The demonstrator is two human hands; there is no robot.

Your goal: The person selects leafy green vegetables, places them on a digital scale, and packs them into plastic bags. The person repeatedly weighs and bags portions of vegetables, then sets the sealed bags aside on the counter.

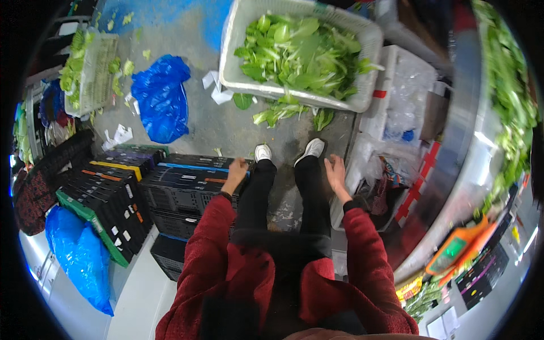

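My left hand (pixel 237 172) hangs over the edge of the stacked black plastic crates (pixel 180 180). Its fingers look loosely curled and nothing shows in it; the fingertips are blurred. On the other side, my right hand (pixel 335 173) is held out with fingers apart and nothing in it, near a plastic-covered box (pixel 366 159). Ahead of my white shoes (pixel 314 148) stands a large white plastic basket (pixel 293 92) holding loose leafy greens (pixel 301 51). Several leaves (pixel 278 112) lie on the floor along its near side.
A crumpled blue plastic bag (pixel 161 100) and paper scraps (pixel 117 137) lie on the floor. Farther left is another basket (pixel 97 70) of greens. At right, a metal counter (pixel 463 144) carries greens and an orange scale (pixel 457 246). A white foam box (pixel 391 63) holds clear plastic.
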